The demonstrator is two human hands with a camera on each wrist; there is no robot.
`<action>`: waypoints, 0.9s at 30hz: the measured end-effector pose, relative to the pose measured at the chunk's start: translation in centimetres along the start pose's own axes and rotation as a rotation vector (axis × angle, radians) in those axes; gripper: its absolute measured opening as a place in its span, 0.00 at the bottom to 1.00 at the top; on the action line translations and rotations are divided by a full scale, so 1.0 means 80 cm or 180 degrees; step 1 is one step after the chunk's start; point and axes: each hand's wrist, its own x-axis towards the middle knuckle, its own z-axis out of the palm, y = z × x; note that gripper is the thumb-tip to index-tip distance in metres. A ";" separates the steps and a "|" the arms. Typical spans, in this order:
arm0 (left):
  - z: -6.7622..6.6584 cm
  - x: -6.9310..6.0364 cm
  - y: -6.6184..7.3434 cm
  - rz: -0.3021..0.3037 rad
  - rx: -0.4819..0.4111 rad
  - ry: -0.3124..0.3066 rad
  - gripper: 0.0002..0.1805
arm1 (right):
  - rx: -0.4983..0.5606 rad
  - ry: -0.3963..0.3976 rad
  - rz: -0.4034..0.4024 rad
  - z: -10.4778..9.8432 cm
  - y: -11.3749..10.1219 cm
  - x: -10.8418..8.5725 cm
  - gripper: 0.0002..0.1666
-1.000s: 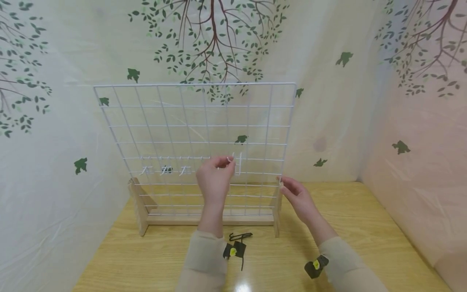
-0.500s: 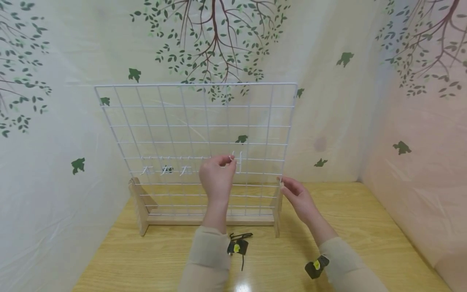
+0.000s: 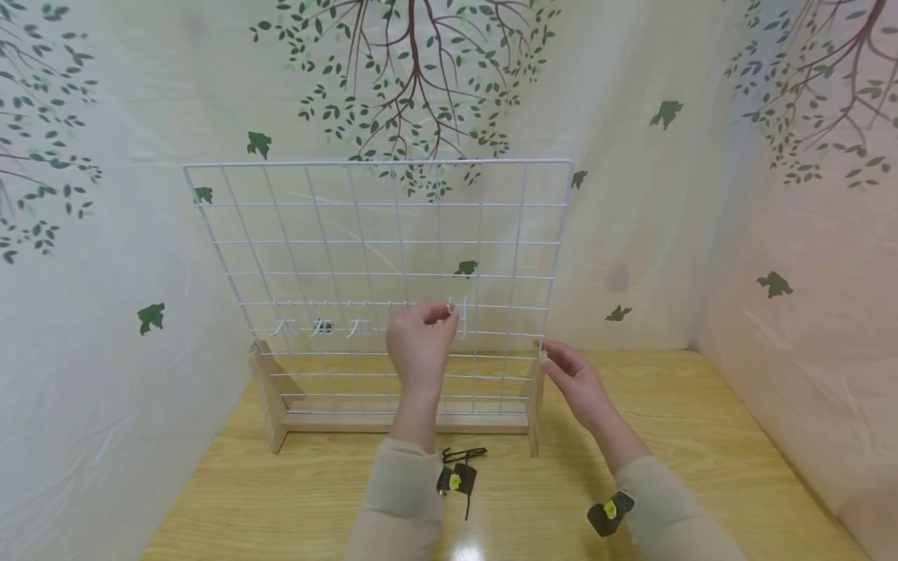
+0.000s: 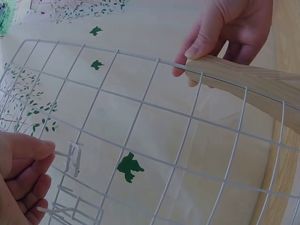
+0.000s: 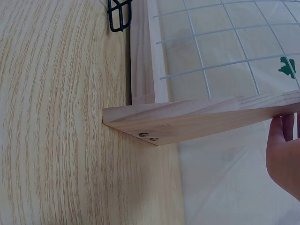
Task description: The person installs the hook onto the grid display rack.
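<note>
My left hand pinches the stem of a white wire hook between thumb and index finger, up against the white wire grid panel. In the head view that hook's frame shows just right of the fingertips. Whether it is latched on a grid wire I cannot tell. Several similar white hooks hang in a row on the grid to the left. My right hand grips the top of the right wooden upright at the panel's edge, thumb on the near side; its fingertips are partly hidden.
The panel stands in a wooden base on a wood-grain table. A black wire hook lies in front of the base, partly behind the left wrist camera. A patterned curtain hangs behind.
My left hand has shifted slightly to the right along the grid with the white hook in its fingers. The right hand has stayed on the upright.
</note>
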 end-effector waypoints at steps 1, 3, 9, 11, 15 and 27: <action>-0.001 -0.001 0.000 -0.0019 -0.0015 -0.0026 0.04 | 0.0005 -0.0002 -0.0003 0.000 0.000 0.000 0.26; -0.003 -0.003 0.000 -0.0074 -0.0062 -0.0092 0.06 | 0.0006 -0.0010 0.0000 0.000 0.000 0.000 0.26; -0.010 -0.014 0.004 -0.0292 -0.0285 -0.0260 0.11 | 0.0078 -0.0004 -0.0023 0.000 0.002 0.000 0.25; -0.012 -0.017 0.006 -0.0314 -0.0358 -0.0275 0.12 | 0.0152 -0.0001 -0.0046 0.001 0.002 0.000 0.25; -0.016 -0.024 0.009 -0.0250 -0.0461 -0.0267 0.12 | 0.0223 0.0003 -0.0057 0.002 0.001 -0.001 0.25; -0.023 -0.046 0.002 -0.0271 -0.0711 -0.0308 0.12 | 0.0170 0.0018 0.0063 0.004 -0.003 -0.001 0.25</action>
